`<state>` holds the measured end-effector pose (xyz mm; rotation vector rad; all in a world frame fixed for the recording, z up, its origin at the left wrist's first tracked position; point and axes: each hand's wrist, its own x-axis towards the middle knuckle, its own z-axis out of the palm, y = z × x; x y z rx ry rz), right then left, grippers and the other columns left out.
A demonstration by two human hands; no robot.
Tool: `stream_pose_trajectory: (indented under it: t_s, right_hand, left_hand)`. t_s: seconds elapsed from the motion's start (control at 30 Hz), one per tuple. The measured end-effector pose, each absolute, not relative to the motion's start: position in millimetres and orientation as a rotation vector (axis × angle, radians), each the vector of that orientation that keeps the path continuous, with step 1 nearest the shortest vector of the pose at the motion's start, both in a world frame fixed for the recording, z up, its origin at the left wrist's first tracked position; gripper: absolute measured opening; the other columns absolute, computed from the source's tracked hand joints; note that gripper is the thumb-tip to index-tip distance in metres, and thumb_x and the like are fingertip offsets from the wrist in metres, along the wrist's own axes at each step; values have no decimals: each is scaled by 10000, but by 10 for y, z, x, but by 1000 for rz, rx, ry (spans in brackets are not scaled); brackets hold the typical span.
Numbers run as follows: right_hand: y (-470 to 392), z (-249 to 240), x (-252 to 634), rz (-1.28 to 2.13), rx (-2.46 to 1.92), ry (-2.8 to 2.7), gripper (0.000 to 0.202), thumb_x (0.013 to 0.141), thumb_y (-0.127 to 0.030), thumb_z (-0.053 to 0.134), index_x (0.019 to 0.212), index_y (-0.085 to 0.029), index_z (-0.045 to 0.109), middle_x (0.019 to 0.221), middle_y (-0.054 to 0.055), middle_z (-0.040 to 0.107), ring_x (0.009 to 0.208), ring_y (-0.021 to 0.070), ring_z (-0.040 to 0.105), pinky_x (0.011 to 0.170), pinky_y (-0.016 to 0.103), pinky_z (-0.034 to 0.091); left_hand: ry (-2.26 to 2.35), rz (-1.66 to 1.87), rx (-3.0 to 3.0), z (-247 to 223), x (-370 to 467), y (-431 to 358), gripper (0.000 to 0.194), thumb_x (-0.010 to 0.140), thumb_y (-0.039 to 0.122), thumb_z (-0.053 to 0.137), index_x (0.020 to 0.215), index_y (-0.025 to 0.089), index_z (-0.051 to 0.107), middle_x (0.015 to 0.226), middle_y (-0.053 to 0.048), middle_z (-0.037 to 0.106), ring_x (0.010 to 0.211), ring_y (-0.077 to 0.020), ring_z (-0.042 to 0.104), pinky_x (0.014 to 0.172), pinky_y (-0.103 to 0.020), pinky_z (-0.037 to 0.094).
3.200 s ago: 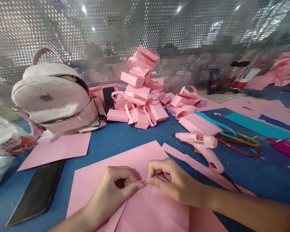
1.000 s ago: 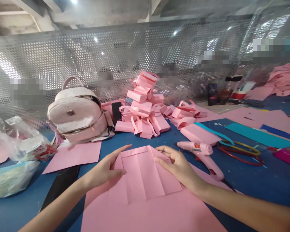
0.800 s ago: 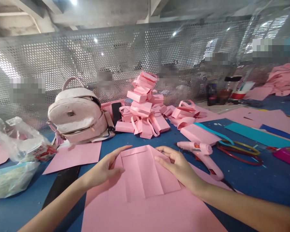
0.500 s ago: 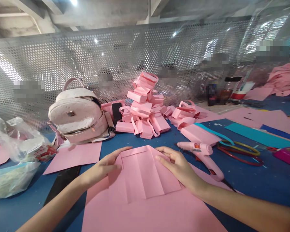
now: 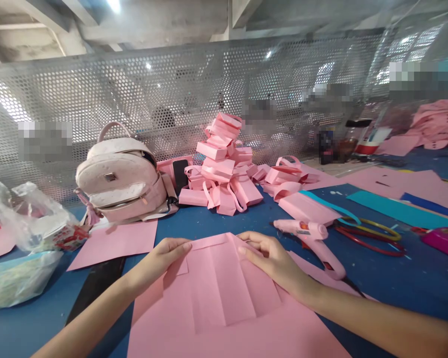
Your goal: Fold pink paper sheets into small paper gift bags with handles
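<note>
Pink paper fills the middle of the head view, the only one that I have from my distance. One folded paper (image 5: 224,288), creased into long panels, is held by both hands. The left hand (image 5: 168,256) pinches its upper left corner, with the thumb on the front side; the right hand (image 5: 271,256) grips its upper right edge likewise, its fingers being partly hidden. I judge that this hold from two sides is to spread the panels and show the creases to the person. So the folded paper lies between the hands, touching both, extending toward the person over the large pink sheet (image 5: 157,338). Whether its lower edge rests on this sheet, I cannot tell. Near the right hand, the glue gun (image 5: 304,231) lies on the blue table (image 5: 197,223), probably for easy reach. Paper boxes (image 5: 224,166) are piled farther back, perhaps not to crowd the hands.
</note>
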<state>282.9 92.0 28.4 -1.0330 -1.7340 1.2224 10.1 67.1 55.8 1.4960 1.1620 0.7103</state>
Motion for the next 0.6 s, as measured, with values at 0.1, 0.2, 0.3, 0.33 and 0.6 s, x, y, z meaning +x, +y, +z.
stream_pose_trajectory:
  t_s: [0.1, 0.2, 0.3, 0.33, 0.6]
  right_hand:
    - [893, 288, 2824, 1211, -1063, -1806, 351, 884, -516, 590, 795, -188, 679, 732, 13, 618, 720, 189, 574, 652, 286, 447]
    - [887, 289, 2819, 1254, -1043, -1874, 397, 894, -517, 562, 705, -177, 639, 664, -6, 517, 646, 151, 464, 593, 273, 365]
    - [896, 277, 2818, 1278, -1030, -1889, 374, 878, -505, 581, 711, -172, 618, 653, -19, 454, 616, 131, 382, 557, 265, 292]
    - [899, 270, 2819, 1282, -1029, -1888, 371, 869, -502, 596, 701, -172, 603, 645, -24, 433, 603, 125, 358, 545, 264, 271]
    - [821, 274, 2808, 1355, -977, -1928, 360, 852, -461, 651, 671, -154, 597, 589, -46, 376, 561, 104, 298, 535, 267, 233]
  left_hand:
    - [1163, 677, 1537, 594, 128, 656, 476, 894, 584, 578, 696, 153, 618, 595, 33, 480, 604, -119, 434, 617, -225, 383]
    - [1146, 645, 1581, 617, 161, 635, 471, 887, 580, 579, 680, 158, 604, 626, 30, 460, 635, -127, 426, 628, -241, 361]
    - [1139, 618, 1609, 596, 178, 618, 474, 900, 575, 552, 657, 168, 544, 635, 40, 403, 626, -119, 364, 601, -249, 313]
    - [1137, 605, 1612, 581, 180, 615, 474, 910, 572, 536, 654, 173, 516, 627, 47, 373, 608, -112, 328, 581, -250, 287]
    - [986, 483, 1623, 531, 265, 576, 523, 951, 549, 491, 607, 204, 299, 643, 59, 247, 613, -105, 221, 576, -273, 214]
